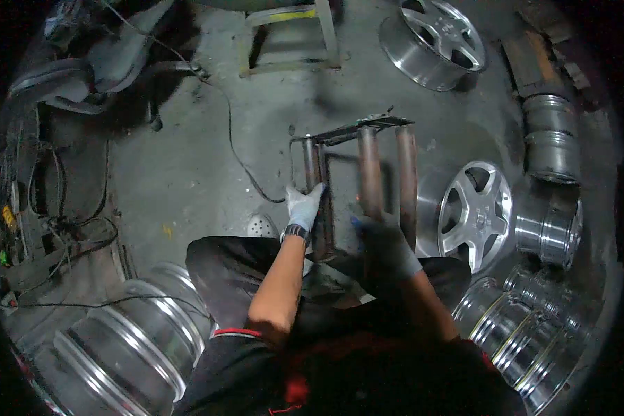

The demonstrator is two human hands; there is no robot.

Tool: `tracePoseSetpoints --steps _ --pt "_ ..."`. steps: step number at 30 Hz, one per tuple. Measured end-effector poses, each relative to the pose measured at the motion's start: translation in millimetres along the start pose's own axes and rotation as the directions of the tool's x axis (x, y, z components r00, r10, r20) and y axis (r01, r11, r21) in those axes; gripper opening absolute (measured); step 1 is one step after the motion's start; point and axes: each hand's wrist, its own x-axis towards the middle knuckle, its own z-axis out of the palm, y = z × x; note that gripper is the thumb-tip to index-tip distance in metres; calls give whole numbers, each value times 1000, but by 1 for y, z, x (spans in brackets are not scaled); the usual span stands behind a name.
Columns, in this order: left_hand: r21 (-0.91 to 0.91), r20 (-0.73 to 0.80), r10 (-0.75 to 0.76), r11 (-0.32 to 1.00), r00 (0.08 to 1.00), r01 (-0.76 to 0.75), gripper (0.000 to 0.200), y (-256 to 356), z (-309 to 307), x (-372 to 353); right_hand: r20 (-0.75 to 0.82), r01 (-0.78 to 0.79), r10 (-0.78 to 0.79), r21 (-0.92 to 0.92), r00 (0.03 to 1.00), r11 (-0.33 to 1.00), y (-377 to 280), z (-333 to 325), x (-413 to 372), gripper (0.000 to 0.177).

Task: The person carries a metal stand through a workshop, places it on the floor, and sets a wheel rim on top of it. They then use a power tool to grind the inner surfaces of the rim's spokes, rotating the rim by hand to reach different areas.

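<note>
A metal stand (369,163) with rusty tube legs and a dark top frame is on the floor in front of my knees. My left hand (303,206), in a pale glove with a dark band at the wrist, is at its left leg. The thumb and a finger are spread apart, with the thumb overlapping the tube. A thin black cable (237,149) runs across the floor to beside this hand. My right hand (387,244), also gloved, is shadowed and smeared by motion in front of the middle leg, and its fingers are indistinct.
A five-spoke alloy wheel (477,216) leans right of the stand; another wheel (440,43) lies farther back. Wheel rims (135,329) are stacked at my left, more rims (523,340) at my right. A metal frame (289,69) stands ahead. Cables and clutter line the left side.
</note>
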Motion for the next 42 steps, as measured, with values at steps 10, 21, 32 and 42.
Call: tracePoseSetpoints --steps 10,21,32,42 --pt "-155 344 -100 975 934 162 56 -27 65 14 14 -181 181 137 983 974 118 -114 99 14" --pt "-50 419 -114 988 901 148 57 -72 134 27 -380 -374 275 -214 883 903 220 -154 171 21" --pt "21 375 26 999 927 -36 65 -68 171 77 -316 -229 165 -179 934 957 224 -163 240 26" --pt "237 -302 628 778 717 -582 47 11 186 123 -561 -193 -219 -582 799 790 216 -131 232 61"
